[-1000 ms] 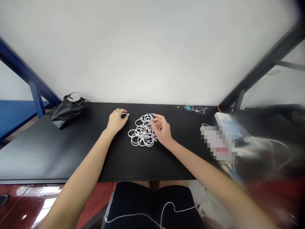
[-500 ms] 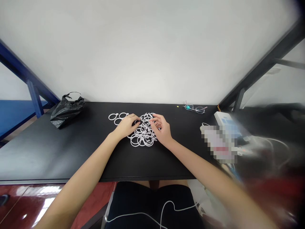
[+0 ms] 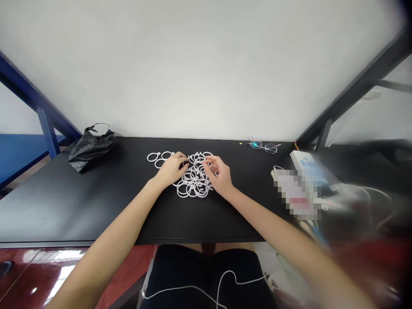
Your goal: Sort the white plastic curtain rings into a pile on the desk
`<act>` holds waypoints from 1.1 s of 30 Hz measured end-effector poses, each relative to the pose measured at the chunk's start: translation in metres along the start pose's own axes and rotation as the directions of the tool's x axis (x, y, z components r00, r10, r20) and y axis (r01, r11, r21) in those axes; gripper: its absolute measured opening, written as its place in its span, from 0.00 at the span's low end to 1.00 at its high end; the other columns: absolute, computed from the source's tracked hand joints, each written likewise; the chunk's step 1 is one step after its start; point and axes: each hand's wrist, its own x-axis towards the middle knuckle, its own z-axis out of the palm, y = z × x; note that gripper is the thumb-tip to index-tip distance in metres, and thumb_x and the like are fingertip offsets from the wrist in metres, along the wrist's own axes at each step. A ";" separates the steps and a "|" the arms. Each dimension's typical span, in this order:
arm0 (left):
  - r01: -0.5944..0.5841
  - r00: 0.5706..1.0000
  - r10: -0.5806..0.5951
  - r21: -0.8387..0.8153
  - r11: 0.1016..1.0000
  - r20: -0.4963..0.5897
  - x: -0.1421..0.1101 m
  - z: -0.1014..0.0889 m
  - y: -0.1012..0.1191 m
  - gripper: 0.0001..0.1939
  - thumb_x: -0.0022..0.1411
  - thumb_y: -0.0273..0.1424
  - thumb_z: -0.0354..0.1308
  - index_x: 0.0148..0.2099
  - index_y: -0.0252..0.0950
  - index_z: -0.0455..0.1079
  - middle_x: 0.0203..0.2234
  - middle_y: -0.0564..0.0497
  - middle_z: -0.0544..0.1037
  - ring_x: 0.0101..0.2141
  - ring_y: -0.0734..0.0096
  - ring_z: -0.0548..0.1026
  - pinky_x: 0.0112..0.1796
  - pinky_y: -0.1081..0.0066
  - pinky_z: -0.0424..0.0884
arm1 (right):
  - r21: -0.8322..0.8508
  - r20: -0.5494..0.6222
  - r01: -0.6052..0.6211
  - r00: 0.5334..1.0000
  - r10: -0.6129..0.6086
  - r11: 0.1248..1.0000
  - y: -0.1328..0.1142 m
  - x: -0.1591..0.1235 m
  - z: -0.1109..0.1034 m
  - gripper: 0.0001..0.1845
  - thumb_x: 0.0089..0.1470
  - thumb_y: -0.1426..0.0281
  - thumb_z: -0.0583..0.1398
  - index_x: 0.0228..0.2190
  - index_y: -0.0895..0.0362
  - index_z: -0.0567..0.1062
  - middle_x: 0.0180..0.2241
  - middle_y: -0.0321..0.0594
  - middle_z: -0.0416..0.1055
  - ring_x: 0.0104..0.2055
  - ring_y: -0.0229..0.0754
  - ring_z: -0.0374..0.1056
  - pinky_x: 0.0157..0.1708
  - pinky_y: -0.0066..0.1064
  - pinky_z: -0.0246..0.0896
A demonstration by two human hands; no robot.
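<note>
A heap of white plastic rings [image 3: 194, 178] lies in the middle of the black table [image 3: 96, 201]. My left hand [image 3: 172, 168] rests on the heap's left edge, fingers curled and pinching a ring there. My right hand [image 3: 219, 175] sits on the heap's right edge, fingers bent and pinching at the rings. A few separate white rings [image 3: 158, 158] lie flat just left of my left hand.
A crumpled black plastic bag [image 3: 90, 146] sits at the table's far left. Eyeglasses [image 3: 264, 147] lie near the back wall on the right. A white device [image 3: 305, 165] with cables and a blurred patch occupy the right end. Blue and black frame posts flank the table.
My left hand left a ring with the separate rings at the left and came back to the heap's left edge. My right hand stayed on the heap.
</note>
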 end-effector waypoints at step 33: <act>-0.163 0.987 0.163 -0.167 0.972 -0.014 -0.006 0.007 0.028 0.09 0.64 0.32 0.56 0.44 0.39 0.75 0.43 0.46 0.76 0.44 0.62 0.75 0.45 0.63 0.73 | -0.130 0.087 0.015 0.996 -0.004 0.991 0.005 0.003 0.000 0.08 0.52 0.74 0.56 0.32 0.55 0.75 0.33 0.40 0.73 0.32 0.40 0.71 0.24 0.29 0.68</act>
